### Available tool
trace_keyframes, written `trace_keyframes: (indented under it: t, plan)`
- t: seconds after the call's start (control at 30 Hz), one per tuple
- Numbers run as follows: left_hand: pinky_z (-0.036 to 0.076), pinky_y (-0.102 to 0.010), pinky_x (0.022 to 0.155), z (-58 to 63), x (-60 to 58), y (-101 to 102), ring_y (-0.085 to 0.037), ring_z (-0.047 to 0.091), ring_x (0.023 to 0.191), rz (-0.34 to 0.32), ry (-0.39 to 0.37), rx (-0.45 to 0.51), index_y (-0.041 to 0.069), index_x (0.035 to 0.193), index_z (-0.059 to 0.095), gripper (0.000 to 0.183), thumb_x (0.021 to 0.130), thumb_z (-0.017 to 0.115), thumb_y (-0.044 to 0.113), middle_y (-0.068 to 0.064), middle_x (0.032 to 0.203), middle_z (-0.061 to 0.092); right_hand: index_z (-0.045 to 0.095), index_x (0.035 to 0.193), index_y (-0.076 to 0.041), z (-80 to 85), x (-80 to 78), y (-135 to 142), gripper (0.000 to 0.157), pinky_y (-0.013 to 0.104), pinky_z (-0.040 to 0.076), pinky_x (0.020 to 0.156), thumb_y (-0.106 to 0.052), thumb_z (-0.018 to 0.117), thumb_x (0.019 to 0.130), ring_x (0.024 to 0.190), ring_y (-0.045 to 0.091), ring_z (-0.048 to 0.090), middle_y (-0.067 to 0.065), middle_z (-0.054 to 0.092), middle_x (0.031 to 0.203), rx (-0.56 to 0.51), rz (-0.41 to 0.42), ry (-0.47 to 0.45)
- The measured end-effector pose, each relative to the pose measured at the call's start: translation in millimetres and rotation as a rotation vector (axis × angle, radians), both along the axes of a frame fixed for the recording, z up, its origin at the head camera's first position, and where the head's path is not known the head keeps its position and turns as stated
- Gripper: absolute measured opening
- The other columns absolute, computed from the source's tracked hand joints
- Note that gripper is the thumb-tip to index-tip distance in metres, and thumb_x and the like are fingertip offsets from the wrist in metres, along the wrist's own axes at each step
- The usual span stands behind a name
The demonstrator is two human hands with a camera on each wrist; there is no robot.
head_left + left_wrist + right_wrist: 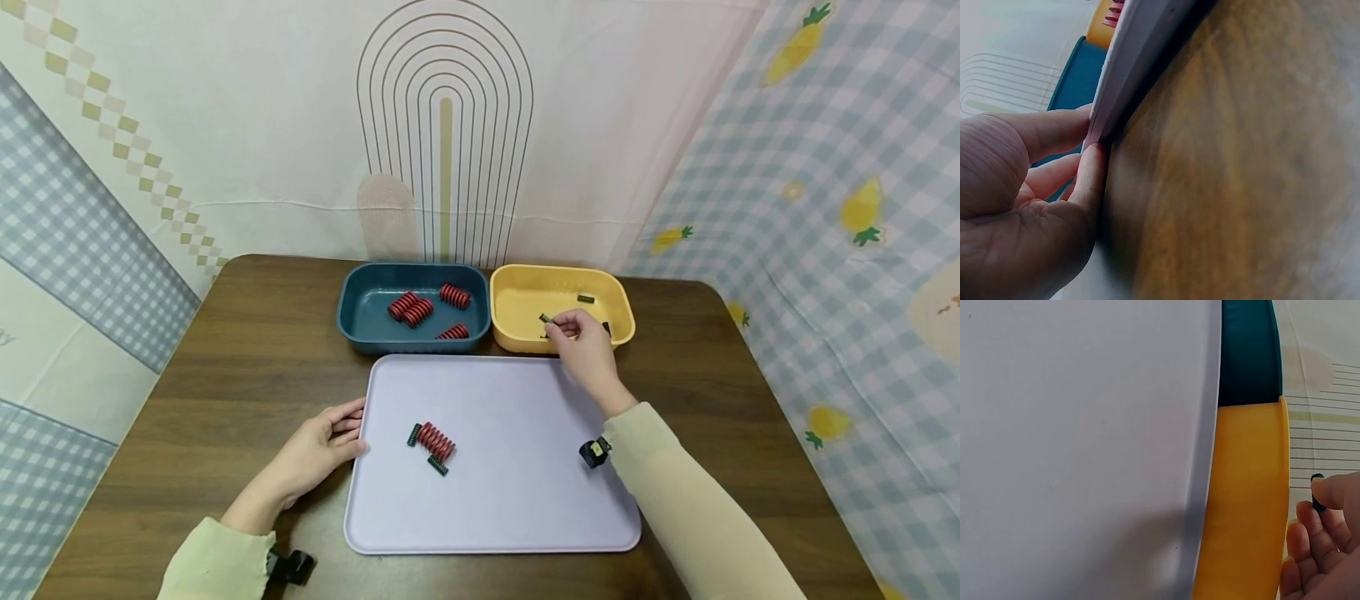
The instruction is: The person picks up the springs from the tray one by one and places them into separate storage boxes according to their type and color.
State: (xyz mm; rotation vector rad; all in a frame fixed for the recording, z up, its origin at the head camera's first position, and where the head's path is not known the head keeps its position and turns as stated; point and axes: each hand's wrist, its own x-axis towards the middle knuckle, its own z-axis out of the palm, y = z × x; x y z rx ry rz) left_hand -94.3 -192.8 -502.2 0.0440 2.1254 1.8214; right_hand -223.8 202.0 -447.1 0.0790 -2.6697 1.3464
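Observation:
My right hand [585, 350] pinches a small dark green spring [1318, 492] between thumb and fingertips, over the front part of the yellow bin [517, 283]. Another green spring [586, 298] lies in that bin, and the hand hides part of the inside. At the left edge of the lilac tray [517, 500], my left hand [318, 446] touches the rim with its thumb and fingertips. On the tray's left half lies a larger red spring [436, 442], with one green spring [414, 434] at its left and another green spring [438, 465] just in front.
A teal bin [352, 317] with several red springs [454, 295] stands beside the yellow one, behind the tray. All sit on a brown wooden table [247, 358]. A patterned cloth [285, 125] hangs behind and at both sides.

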Motion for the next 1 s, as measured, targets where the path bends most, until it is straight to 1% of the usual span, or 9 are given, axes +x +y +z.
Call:
trace_keyframes:
  t: [0.2,0.5,0.73,0.93,1.0]
  plan:
    - [0.048,-0.021,0.094,-0.3,0.2,0.2,-0.033,0.048,0.125,0.004,-0.006,-0.001,0.001,0.147,0.037,0.066,0.087,0.067,-0.005,-0.024,0.137,0.039,0.064,0.099,-0.009,-0.3,-0.6,-1.2,0.018,0.034,0.049,0.075,-0.027,0.065,0.094,0.088,0.02,0.057,0.005,0.064,0.093,0.013,-0.003,0.007]
    - [0.048,-0.021,0.094,1.2,-0.5,0.9,-0.032,0.048,0.125,0.008,-0.013,-0.003,0.001,0.147,0.037,0.067,0.087,0.067,-0.005,-0.024,0.137,0.039,0.064,0.098,-0.009,-9.5,-8.5,0.4,0.017,0.034,0.049,0.075,-0.026,0.066,0.093,0.087,0.02,0.058,0.004,0.064,0.092,0.047,-0.014,0.014]
    - [0.048,-0.021,0.094,-0.8,-1.0,0.1,-0.032,0.049,0.124,0.002,-0.007,-0.007,0.001,0.146,0.037,0.067,0.087,0.067,-0.005,-0.024,0.137,0.039,0.063,0.1,-0.011,-10.4,-7.6,-0.6,0.018,0.036,0.049,0.076,-0.027,0.064,0.094,0.089,0.02,0.057,0.004,0.062,0.095,0.063,-0.014,-0.013]
    - [0.048,-0.021,0.094,-2.1,-1.1,-0.2,-0.032,0.049,0.124,-0.001,-0.002,-0.01,0.0,0.146,0.037,0.066,0.087,0.067,-0.005,-0.024,0.137,0.039,0.063,0.1,-0.01,-10.2,-8.1,-0.9,0.018,0.036,0.049,0.077,-0.028,0.064,0.094,0.09,0.021,0.057,0.004,0.062,0.095,0.061,-0.018,-0.015]
    - [0.048,-0.021,0.094,-2.0,-1.2,-0.2,-0.032,0.049,0.124,0.0,-0.001,-0.012,0.0,0.146,0.037,0.066,0.087,0.067,-0.005,-0.024,0.136,0.039,0.063,0.1,-0.01,-10.4,-8.2,-0.9,0.018,0.037,0.049,0.079,-0.028,0.065,0.094,0.092,0.022,0.057,0.005,0.063,0.097,0.061,-0.021,-0.011]
